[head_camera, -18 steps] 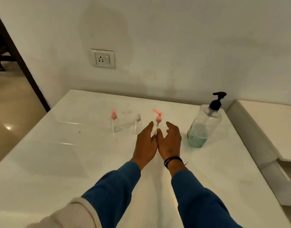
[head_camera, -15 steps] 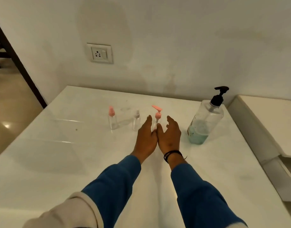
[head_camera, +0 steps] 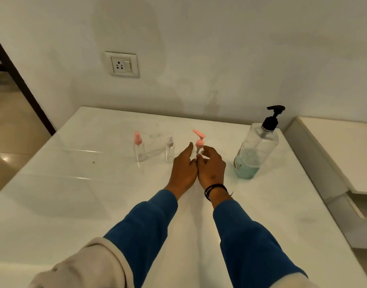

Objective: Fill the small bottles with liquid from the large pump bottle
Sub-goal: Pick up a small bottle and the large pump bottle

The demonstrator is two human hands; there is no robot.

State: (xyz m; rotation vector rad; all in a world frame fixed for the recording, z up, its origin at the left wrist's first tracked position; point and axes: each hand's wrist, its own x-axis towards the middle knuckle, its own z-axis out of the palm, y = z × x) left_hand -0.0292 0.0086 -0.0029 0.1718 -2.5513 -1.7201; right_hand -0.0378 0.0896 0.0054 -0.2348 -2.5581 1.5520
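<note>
A small clear bottle with a pink pump top (head_camera: 199, 142) stands at mid-table, its body mostly hidden behind my hands. My left hand (head_camera: 183, 167) lies at its left side with fingers straight. My right hand (head_camera: 211, 167) is at its right side, fingers loosely bent toward the bottle's neck; whether they touch it is hidden. Two more small clear bottles stand to the left, one with a pink spray cap (head_camera: 139, 149) and one with a clear cap (head_camera: 169, 150). The large pump bottle (head_camera: 256, 150), black-headed and holding some blue-green liquid, stands at the right.
The white glossy table (head_camera: 85, 194) meets the wall at the back, under a wall socket (head_camera: 122, 65). A lower white ledge (head_camera: 334, 150) adjoins the table's right side. The floor drops away past the left edge.
The view has tilted, so everything sits lower in frame. My right hand's fingers have bent in toward the pink pump bottle. My left hand stays beside it. The bottles have not moved.
</note>
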